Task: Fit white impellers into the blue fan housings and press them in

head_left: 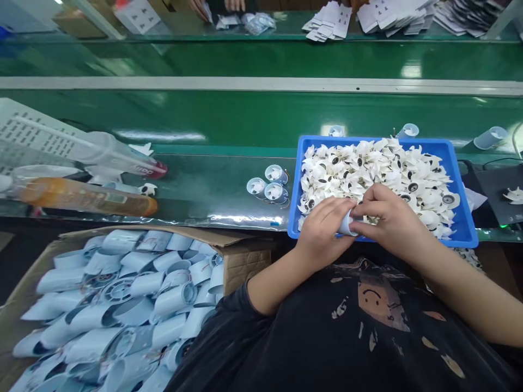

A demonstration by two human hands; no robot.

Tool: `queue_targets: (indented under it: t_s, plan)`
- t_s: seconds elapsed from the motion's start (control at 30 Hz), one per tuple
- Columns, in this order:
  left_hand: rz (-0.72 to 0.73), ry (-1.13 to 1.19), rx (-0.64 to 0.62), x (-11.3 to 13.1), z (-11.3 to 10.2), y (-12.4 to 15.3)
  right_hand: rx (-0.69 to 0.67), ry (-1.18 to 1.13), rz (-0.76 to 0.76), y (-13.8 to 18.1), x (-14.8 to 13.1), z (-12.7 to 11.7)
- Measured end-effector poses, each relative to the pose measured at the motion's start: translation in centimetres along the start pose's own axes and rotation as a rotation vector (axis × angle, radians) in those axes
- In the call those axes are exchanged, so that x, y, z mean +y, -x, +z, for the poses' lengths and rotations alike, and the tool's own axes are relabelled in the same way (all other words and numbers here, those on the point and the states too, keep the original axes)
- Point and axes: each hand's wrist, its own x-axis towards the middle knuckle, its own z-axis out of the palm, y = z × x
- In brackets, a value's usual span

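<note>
My left hand [327, 228] is wrapped round a light blue plastic cylinder housing [346, 224], in front of the near rim of a blue tray [294, 218]. At the housing's open end, my right hand [382, 215] has its fingers pinched together. Whether a small part sits between those fingertips is hidden. White fan impellers [368, 163], many with dark round hubs, fill the tray just beyond both hands. Left of the tray, three blue housings [274, 191] stand upright with white impellers inside and thin wires at their sides.
A cardboard box [245, 267] of blue housings is at the lower left. Bottles [81, 196] and a white perforated basket [36, 130] lie on the bench's left. More housings [490, 138] are behind the tray. Across the green conveyor [229, 117] are white cards [329, 22] and another person's hands [235, 5].
</note>
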Motion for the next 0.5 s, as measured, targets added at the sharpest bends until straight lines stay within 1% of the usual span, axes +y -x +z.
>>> queue_targets:
  t_s: [0.1, 0.17, 0.23, 0.3, 0.33, 0.4, 0.43, 0.5]
  plan:
    - [0.02, 0.038, -0.103, -0.8, -0.5, -0.6, 0.013, -0.04, -0.002, 0.7, 0.6, -0.4]
    - [-0.024, 0.008, -0.121, -2.9, -1.5, -1.9, 0.071, -0.059, -0.023, 1.8, 0.7, -1.4]
    - [-0.191, -0.104, -0.031, -6.7, -2.9, -3.9, 0.182, -0.059, 0.009, 2.9, 0.7, -2.6]
    - [-0.447, -0.22, 0.087, -11.7, -4.5, -6.3, 0.281, -0.046, 0.068, 3.8, 0.7, -3.3]
    - [-0.568, -0.253, 0.111, -14.3, -5.1, -7.5, 0.308, -0.038, 0.076, 4.1, 0.7, -3.4]
    - [-0.783, -0.254, 0.08, -19.1, -5.8, -9.5, 0.294, -0.023, 0.04, 4.3, 0.8, -3.1]
    - [-0.85, -0.233, 0.041, -20.9, -5.8, -10.3, 0.27, -0.015, 0.003, 4.4, 0.8, -3.0]
    - [-0.901, -0.182, -0.036, -23.2, -5.7, -11.3, 0.218, 0.01, -0.055, 4.6, 0.8, -2.8]
